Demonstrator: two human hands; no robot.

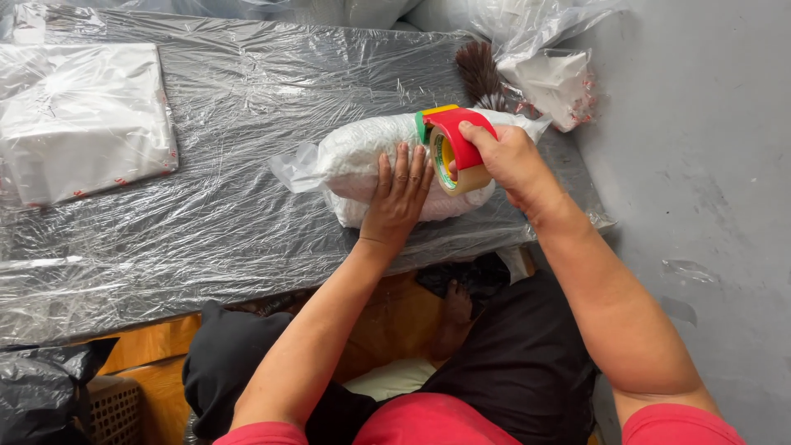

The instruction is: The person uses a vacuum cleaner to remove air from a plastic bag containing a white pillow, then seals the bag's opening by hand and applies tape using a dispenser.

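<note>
So the rolled-up white bundle in clear plastic wrap (387, 161) is lying on its side near the front edge of the dark surface covered in crinkly clear film (206, 206), toward the right end. The left hand (398, 198) is flat on top of it with fingers spread, pressing it down. It isn't gripping anything, just pinning the bundle. The right hand (504, 156) is wrapped around a red-and-green handheld tape dispenser with a roll of tan packing tape (453, 148), and the dispenser sits right against the bundle's right half.

Progress-wise, my read: the bundle looks already rolled and bagged, with a loose tail of plastic sticking out at its left end and another at the right. I can't make out any strip of tape actually laid across it, so I'd guess the taping is only just starting, or the tape is hidden under the dispenser. The sealing looks like what's left.

Other stuff around: a flat white packet in clear plastic with red marks along its edge (82, 119) at the far left of the surface, well apart from the hands, a dark feathery brush (480, 74) just behind the bundle, and a crumpled white bag (556, 82) at the back right by the grey wall (700, 165).
</note>
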